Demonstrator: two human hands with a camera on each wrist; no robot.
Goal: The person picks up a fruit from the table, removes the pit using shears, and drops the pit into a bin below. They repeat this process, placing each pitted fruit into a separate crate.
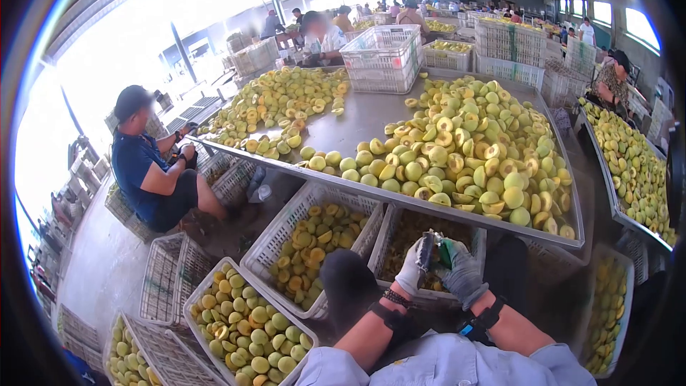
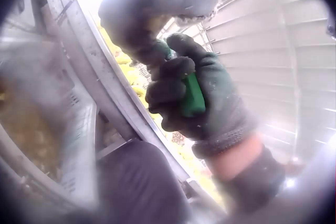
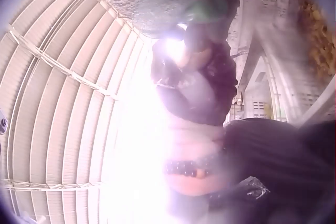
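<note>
Both hands wear grey-and-dark work gloves and meet over a crate at the person's knees. The right hand [image 1: 461, 275] grips a green-handled tool [image 2: 193, 95]; its working end is hidden between the hands. Close against it, the left hand [image 1: 412, 269] curls round a small fruit, of which a yellowish-orange bit shows between the fingers in the right wrist view. Below them, the white plastic crate [image 1: 379, 243] contains dark brownish bits. Just beyond is the metal table [image 1: 343, 132], heaped with yellow-green fruit [image 1: 464, 150], many of them halved and pitted.
A crate of cut fruit [image 1: 250, 246] and one of rounder fruit [image 1: 189, 307] stand to the left. The table's raised metal edge [image 1: 400, 204] runs in front of the hands. Stacked crates [image 1: 382, 57] sit on the table; a seated person [image 1: 153, 164] works at left.
</note>
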